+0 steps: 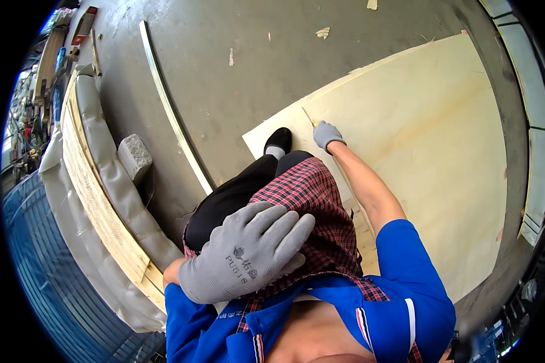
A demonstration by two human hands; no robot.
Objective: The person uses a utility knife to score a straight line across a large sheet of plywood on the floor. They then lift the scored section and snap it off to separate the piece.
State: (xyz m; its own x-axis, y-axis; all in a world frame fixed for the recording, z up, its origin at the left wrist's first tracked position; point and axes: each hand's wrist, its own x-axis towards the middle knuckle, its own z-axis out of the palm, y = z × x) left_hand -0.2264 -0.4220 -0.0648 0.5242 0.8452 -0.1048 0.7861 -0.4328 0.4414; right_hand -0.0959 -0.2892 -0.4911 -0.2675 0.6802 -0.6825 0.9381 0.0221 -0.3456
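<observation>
My right hand (327, 135), in a grey glove, is closed around a slim knife-like tool (310, 118). A bit of yellow shows at the grip, and a long thin blade points away over a large pale cream sheet (430, 121). Whether the tip touches the sheet, I cannot tell. Close to my body, above the red checked apron (309, 187), my left hand (248, 251) shows the back of its grey glove. Its fingers are stretched out, and no object is visible in it; the palm is hidden.
A long metal strip (169, 109) lies on the grey floor, left of my black shoe (278, 140). Further left are a concrete block (135, 156) and wooden boards (97, 187) over grey padded covering. Torn scraps (323, 32) lie on the far floor.
</observation>
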